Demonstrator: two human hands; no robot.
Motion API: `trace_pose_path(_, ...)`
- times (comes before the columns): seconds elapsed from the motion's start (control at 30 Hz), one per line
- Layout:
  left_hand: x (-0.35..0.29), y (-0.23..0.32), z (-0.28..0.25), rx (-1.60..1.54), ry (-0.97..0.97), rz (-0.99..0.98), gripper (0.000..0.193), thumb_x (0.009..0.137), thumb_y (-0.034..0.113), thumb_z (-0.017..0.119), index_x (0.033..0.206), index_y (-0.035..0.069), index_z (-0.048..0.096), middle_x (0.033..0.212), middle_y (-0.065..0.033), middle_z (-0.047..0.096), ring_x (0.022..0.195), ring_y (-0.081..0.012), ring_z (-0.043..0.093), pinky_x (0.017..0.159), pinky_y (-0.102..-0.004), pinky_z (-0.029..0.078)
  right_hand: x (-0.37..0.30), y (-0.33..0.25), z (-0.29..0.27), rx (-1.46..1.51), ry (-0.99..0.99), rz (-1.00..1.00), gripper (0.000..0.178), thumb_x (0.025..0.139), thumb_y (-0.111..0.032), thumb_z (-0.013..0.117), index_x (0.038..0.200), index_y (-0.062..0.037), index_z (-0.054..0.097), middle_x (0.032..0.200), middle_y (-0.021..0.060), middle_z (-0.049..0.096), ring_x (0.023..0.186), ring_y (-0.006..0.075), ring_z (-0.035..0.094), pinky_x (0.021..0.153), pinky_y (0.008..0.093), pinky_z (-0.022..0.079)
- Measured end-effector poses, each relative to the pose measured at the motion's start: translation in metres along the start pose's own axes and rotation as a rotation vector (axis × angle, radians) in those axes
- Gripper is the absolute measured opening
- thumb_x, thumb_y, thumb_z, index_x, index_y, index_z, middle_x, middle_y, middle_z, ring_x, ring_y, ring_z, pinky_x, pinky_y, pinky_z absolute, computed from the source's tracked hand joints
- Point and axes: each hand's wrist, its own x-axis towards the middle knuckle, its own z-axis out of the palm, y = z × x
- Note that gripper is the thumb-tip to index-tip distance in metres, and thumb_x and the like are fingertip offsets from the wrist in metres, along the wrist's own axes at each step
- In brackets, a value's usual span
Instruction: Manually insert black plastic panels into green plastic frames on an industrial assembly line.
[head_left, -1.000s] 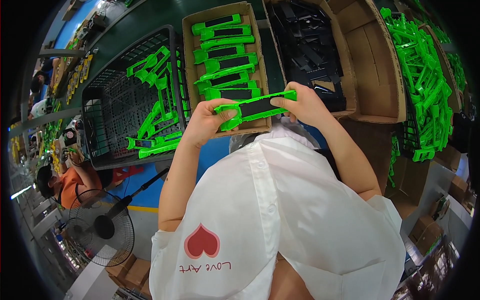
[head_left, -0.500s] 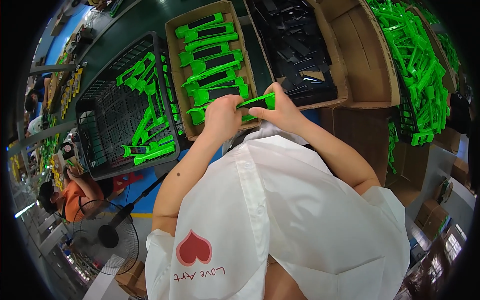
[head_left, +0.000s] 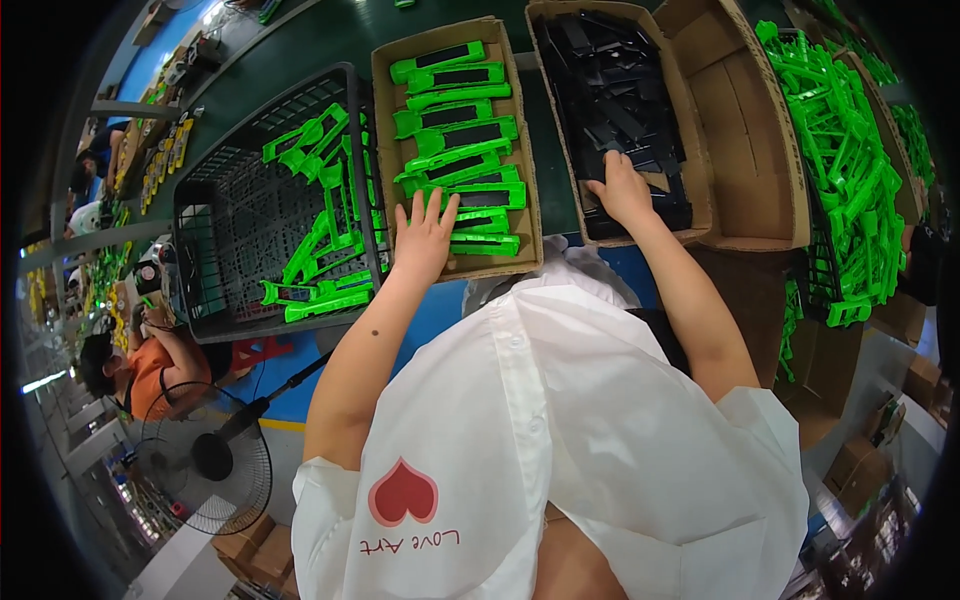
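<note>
My left hand (head_left: pixel 424 236) is open, fingers spread, over the near left side of a cardboard box (head_left: pixel 530 190). Its fingertips touch or nearly touch the bright green plastic housings with black panels (head_left: pixel 490 195) lined up in that box. To the right, my right hand (head_left: pixel 626 192) reaches over the near part of another cardboard box (head_left: pixel 698 150), full of loose flat black plastic pieces (head_left: pixel 625 115). Thumb and fingers are apart there, and the fingertips rest on or just above the black pieces. No piece shows in either hand.
A black plastic crate (head_left: pixel 190 255) with several green housings (head_left: pixel 325 235) stands left of the boxes. An open cardboard box (head_left: pixel 750 130) adjoins the black pieces' box. Far right, a crate heaps green parts (head_left: pixel 840 170). A fan (head_left: pixel 210 457) and a co-worker in orange (head_left: pixel 155 380) are lower left.
The green housing that both hands held has been let go. My left hand now lies spread over the row, and my right hand has moved right to the black pieces. The view has shifted.
</note>
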Motion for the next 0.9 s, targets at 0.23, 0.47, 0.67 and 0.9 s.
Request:
trace_pose_path(0.23, -0.009, -0.014, -0.034, -0.631, 0.282, 0.02, 0.059, 0.062, 0.014, 0.069, 0.114, 0.006, 0.043, 0.12, -0.0138, 0.038, 0.112, -0.0337, 0.034, 0.089, -0.0451, 0.032, 0.014, 0.022, -0.011, 0.111, -0.117, 0.067, 0.039, 0.056, -0.024, 0.071, 0.075, 0.0008, 0.047, 0.077, 0.0178, 0.054, 0.077, 0.0319, 0.054, 0.066, 0.0364, 0.042)
trace_pose_path(0.47, -0.017, -0.139, 0.013, -0.641, 0.584, -0.858, 0.025, 0.076, 0.015, 0.055, 0.096, 0.0, 0.051, 0.078, -0.0101, 0.056, 0.071, -0.0231, 0.055, 0.065, -0.0333, 0.044, -0.004, 0.042, -0.013, 0.655, -0.125, 0.193, 0.021, 0.075, -0.017, 0.058, 0.083, -0.0025, 0.045, 0.058, 0.0054, 0.05, 0.044, 0.0127, 0.046, 0.042, 0.0252, 0.037)
trace_pose_path(0.67, 0.017, -0.185, 0.081, -0.985, 0.276, -1.063, 0.065, 0.073, 0.043, 0.057, 0.114, -0.004, 0.041, 0.102, -0.0189, 0.054, 0.099, -0.0299, 0.05, 0.081, -0.0363, 0.04, -0.023, 0.023, -0.034, 0.829, -0.157, 0.218, 0.014, 0.085, -0.02, 0.045, 0.086, -0.0063, 0.05, 0.058, 0.0029, 0.052, 0.04, 0.0074, 0.045, 0.036, 0.0197, 0.034)
trace_pose_path(0.9, 0.047, -0.185, 0.106, -0.818, 0.393, -0.967, 0.045, 0.068, 0.035, 0.062, 0.088, -0.005, 0.058, 0.084, -0.0174, 0.06, 0.079, -0.0277, 0.058, 0.072, -0.0339, 0.043, -0.041, -0.016, -0.07, 1.006, -0.252, 0.056, 0.015, 0.084, -0.018, 0.05, 0.085, -0.0042, 0.053, 0.057, 0.001, 0.053, 0.043, 0.0053, 0.047, 0.038, 0.0174, 0.034)
